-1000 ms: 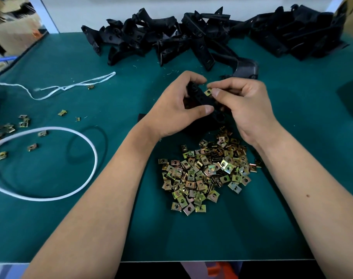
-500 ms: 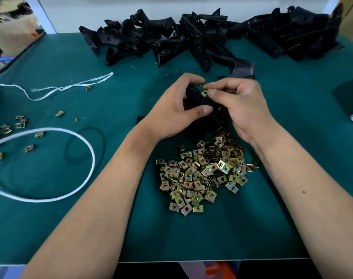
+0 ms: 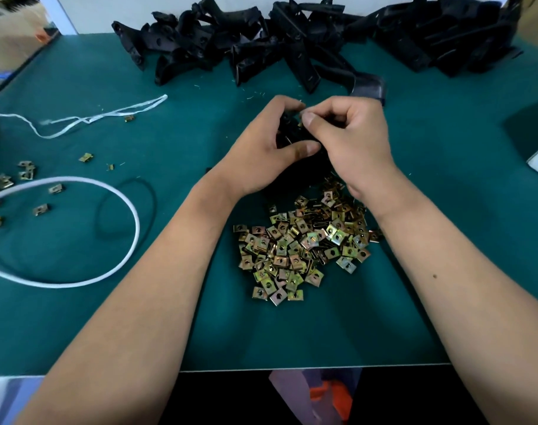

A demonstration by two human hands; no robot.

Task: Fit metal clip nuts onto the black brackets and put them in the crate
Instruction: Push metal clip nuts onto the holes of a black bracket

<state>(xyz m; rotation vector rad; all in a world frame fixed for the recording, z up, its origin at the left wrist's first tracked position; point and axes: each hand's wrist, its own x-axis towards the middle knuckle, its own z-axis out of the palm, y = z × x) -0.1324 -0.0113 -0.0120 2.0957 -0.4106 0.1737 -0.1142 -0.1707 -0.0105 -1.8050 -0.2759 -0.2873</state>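
Observation:
My left hand [image 3: 261, 151] grips a black bracket [image 3: 289, 133] above the green mat, thumb across its near side. My right hand [image 3: 350, 139] meets it from the right, its thumb and forefinger pinching a small brass clip nut [image 3: 300, 123] at the bracket's upper end. Most of the bracket is hidden between my hands. A heap of loose brass clip nuts [image 3: 301, 243] lies just below my wrists. A long pile of black brackets [image 3: 307, 41] runs along the far edge. No crate is in view.
A white cord loop [image 3: 120, 194] and a white string [image 3: 102, 116] lie on the left of the green mat [image 3: 445, 240], with a few stray clip nuts [image 3: 27, 173] around them. The table's front edge [image 3: 292, 368] runs below my forearms. A cardboard box [image 3: 13, 35] stands at far left.
My right thumb has shifted left over the clip nut, now nearly covering it, and both hands have drawn closer together around the bracket.

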